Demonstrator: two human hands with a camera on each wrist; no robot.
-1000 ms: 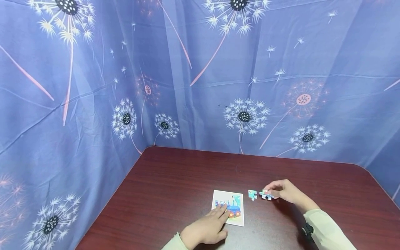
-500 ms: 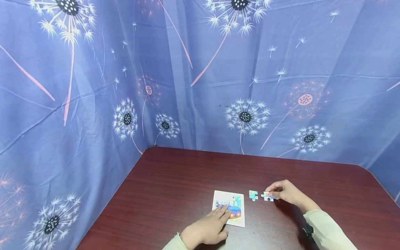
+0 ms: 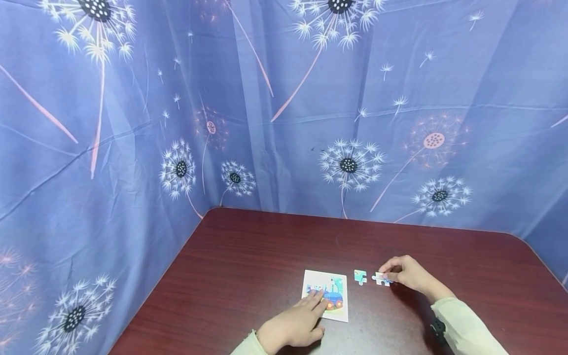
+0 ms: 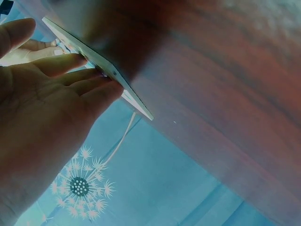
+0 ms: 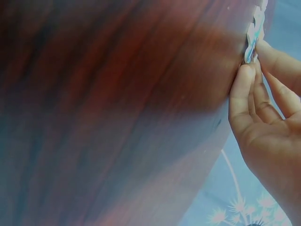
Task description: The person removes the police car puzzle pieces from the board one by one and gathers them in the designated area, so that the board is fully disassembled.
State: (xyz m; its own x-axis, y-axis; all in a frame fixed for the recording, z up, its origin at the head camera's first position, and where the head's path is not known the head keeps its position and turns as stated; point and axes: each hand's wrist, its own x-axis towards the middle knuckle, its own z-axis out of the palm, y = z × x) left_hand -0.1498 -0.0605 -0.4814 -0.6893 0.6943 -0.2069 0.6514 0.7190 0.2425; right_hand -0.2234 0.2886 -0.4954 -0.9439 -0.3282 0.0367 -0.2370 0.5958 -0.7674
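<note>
My left hand (image 3: 295,321) rests with its fingers stretched out on a square picture card (image 3: 337,309), which has a white border and shows a blue vehicle with eyes and orange wheels. The fingertips cover part of the picture's lower left. To the right, my right hand (image 3: 407,275) pinches a jigsaw piece (image 3: 379,279) between thumb and fingers at its right end, low over or on the table; I cannot tell which. A second jigsaw piece (image 3: 360,276), mostly turquoise, lies between the card and the held piece. In the right wrist view the held piece (image 5: 254,40) is seen nearly edge-on.
The dark red wooden table (image 3: 266,246) has rounded far corners. A blue curtain (image 3: 284,162) with dandelion prints hangs behind it and along the left side. Pale green sleeves (image 3: 466,328) cover both forearms, with a black object at the right wrist.
The right hand has lowered the pinched jigsaw piece slightly and shifted it a little to the right. The left hand stays on the card, and the other piece lies still.
</note>
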